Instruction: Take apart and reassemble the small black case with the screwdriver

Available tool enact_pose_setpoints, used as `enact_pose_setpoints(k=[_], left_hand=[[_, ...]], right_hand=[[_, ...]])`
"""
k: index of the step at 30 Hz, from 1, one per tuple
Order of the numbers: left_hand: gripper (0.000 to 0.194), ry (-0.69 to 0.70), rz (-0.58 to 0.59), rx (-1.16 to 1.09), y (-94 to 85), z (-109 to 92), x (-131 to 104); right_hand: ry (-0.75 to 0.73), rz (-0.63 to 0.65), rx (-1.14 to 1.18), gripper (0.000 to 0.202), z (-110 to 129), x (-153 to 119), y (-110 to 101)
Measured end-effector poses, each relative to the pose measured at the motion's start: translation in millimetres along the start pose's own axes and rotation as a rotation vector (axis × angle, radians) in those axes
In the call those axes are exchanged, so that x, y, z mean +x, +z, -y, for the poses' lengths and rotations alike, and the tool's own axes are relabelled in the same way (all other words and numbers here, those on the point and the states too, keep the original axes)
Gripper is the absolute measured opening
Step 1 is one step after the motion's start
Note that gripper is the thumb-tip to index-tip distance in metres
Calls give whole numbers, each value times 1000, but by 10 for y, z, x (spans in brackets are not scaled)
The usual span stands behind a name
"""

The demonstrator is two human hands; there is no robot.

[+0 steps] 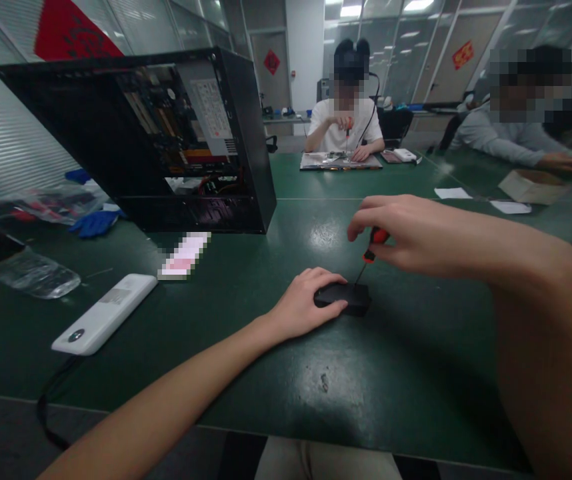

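Note:
A small black box-like device [357,299] lies on the green table [246,373], near its front edge. My left hand [311,301] grips its left end, thumb along the near side and fingers over the far side. Above it, my right hand [391,230] holds a screwdriver [379,236] with a red and black handle. The screwdriver slants down to the left, and its thin shaft meets the top of the black device. What exactly the tip touches is too small to tell.
An open black computer case [246,133] stands at the back left. Nearer are a white power bank [106,313] with a black strap, a plastic bottle [31,267] and blue gloves [94,223]. Two people sit across the table; a cardboard box [533,187] is at the right.

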State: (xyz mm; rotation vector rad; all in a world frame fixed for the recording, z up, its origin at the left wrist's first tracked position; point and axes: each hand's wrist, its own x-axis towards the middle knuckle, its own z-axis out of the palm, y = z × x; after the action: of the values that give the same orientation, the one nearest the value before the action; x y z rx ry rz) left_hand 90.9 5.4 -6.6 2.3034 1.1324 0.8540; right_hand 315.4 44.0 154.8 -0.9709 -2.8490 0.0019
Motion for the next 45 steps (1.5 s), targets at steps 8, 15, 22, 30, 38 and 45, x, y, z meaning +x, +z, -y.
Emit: enact_pose_setpoints(k=[8, 15, 22, 30, 38, 45], left_hand=[[33, 18, -4, 9, 6, 10, 0], [33, 4, -1, 11, -1, -6, -2], [33, 1, 3, -4, -2, -11, 7], [34, 2, -1, 0, 8, 12, 0], [34, 19, -12, 17, 16, 23, 1], [33, 23, -3, 19, 21, 33, -2]], right_hand=[[88, 32, -30, 25, 61, 18, -3], [-73, 21, 47, 16, 9, -10, 9], [30, 10, -21, 15, -26, -19, 39], [156, 16, -37, 23, 73, -38, 8], [-45, 8, 51, 12, 150, -38, -25], [208, -10, -188, 34, 168, 78, 104]])
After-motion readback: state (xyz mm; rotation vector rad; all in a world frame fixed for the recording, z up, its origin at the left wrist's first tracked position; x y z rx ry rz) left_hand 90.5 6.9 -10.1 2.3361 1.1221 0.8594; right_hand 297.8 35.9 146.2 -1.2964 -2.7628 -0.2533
